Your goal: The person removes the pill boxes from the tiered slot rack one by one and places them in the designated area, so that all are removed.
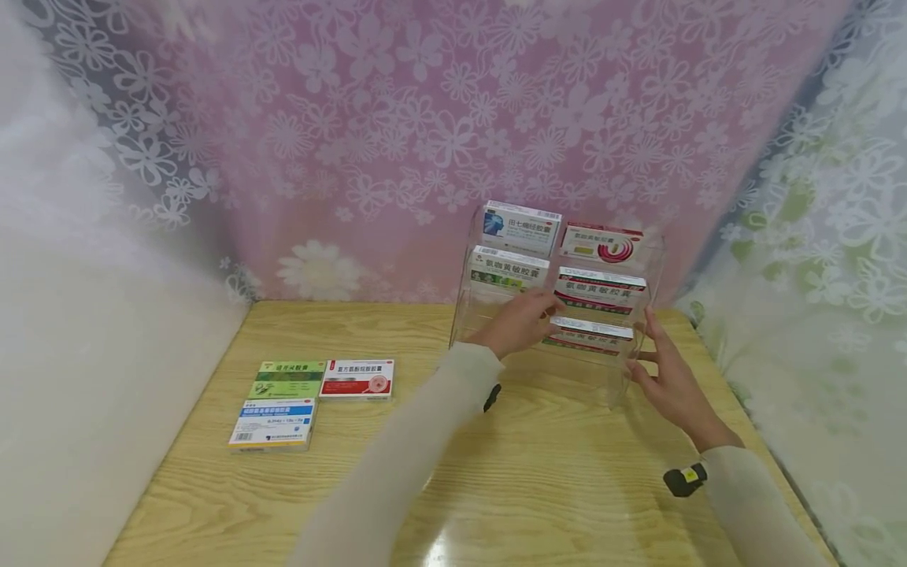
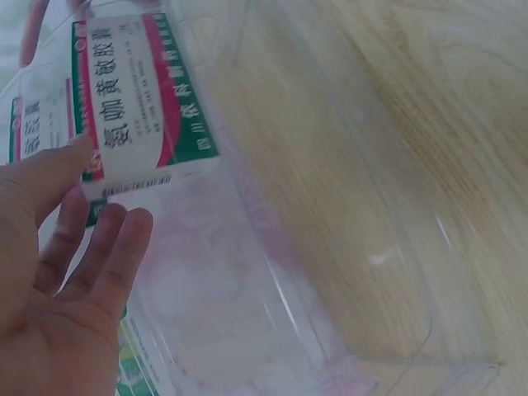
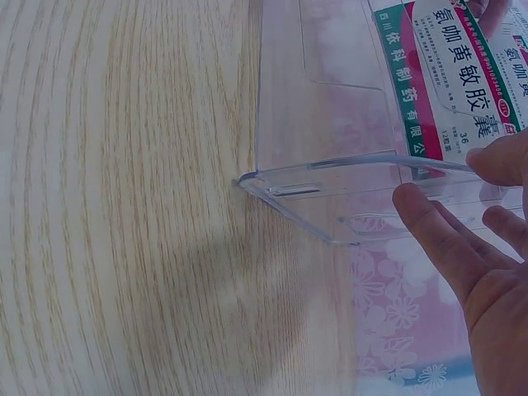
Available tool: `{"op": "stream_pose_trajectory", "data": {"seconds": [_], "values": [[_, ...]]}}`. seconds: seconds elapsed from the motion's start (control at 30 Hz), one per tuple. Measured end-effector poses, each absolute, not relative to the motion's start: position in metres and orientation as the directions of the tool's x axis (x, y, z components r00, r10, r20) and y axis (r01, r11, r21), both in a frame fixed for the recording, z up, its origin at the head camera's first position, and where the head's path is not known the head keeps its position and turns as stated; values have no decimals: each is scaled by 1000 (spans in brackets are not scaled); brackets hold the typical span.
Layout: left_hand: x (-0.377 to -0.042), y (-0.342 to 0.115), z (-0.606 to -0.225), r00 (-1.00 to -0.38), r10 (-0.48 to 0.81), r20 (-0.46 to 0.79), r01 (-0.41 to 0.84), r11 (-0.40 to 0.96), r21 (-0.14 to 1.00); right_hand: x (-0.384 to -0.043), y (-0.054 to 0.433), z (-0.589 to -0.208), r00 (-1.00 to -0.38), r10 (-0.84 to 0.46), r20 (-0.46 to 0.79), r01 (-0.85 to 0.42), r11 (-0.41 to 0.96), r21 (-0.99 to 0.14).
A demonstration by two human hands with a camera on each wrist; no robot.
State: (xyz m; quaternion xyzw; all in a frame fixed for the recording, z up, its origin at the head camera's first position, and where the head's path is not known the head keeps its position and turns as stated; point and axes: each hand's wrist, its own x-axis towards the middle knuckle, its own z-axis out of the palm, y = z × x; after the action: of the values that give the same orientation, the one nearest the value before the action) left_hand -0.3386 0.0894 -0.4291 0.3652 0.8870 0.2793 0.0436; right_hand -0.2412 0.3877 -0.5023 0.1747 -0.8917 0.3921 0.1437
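A clear tiered display stand (image 1: 464, 327) stands on the table, with medicine boxes in its slots. At the lowest right slot, my left hand (image 1: 520, 319) has its thumb and index finger at the left end of a red-and-green medicine box (image 2: 124, 91); the index fingertip is hidden behind it. The other fingers spread below that end. My right hand (image 1: 666, 386) holds the stand's right side panel (image 3: 330, 186), thumb at the front edge and fingers along the outside. Above sit a matching red-banded box (image 1: 602, 291) and a green-and-white box (image 1: 509, 270).
The top tier carries a blue-and-white box (image 1: 520, 228) and a white-and-red box (image 1: 602, 246). On the table at left lie a green box (image 1: 286, 379), a red-and-white box (image 1: 357, 379) and a blue-striped box (image 1: 272, 424). Flowered curtains (image 1: 439, 142) hang round the table.
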Motion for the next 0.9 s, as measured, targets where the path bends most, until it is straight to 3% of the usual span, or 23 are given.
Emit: {"op": "stream_pose_trajectory", "data": {"seconds": [0.27, 0.6, 0.9], "values": [[-337, 99, -437, -725, 672, 150, 657, 609, 444, -241, 387, -501, -894, -205, 398, -430, 636, -640], [-345, 72, -431, -716, 653, 246, 660, 519, 544, -243, 388, -503, -904, -192, 383, -409, 651, -640], [-341, 12, -416, -762, 612, 213, 585, 508, 632, -242, 390, -502, -906, -192, 377, -404, 654, -639]]}}
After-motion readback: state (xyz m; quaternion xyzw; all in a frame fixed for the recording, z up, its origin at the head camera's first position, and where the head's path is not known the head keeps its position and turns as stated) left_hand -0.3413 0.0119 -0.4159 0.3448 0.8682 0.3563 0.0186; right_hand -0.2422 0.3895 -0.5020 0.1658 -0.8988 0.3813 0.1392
